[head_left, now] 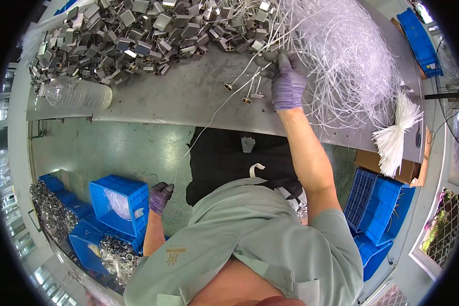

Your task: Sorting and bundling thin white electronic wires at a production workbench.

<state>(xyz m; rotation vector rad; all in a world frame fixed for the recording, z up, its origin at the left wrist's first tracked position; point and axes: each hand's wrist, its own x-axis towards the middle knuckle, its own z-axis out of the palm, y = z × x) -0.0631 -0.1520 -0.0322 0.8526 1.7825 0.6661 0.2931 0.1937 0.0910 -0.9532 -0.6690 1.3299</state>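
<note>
A grey metal worktable (188, 97) is seen from above, its far left part heaped with small metal clips (122, 35) and its far right part buried under a tangle of white plastic cords (352, 56). An empty clear plastic bottle (76, 93) is laid on its side near the table's left edge. A bundle of white ties (398, 132) is hung over the table's right end.

The right hand (288, 81), gloved in purple, is stretched onto the table at the edge of the cord tangle, its fingers closed on several cords with metal ends. One thin white cord (209, 120) is drawn from there across the table edge down to the left hand (160, 196), also gloved, where it is pinched in closed fingers beside the body.

Below, a green floor (122, 148) is visible, with blue plastic crates (120, 201) at the left, some filled with metal parts, and more blue crates (377, 204) at the right.
</note>
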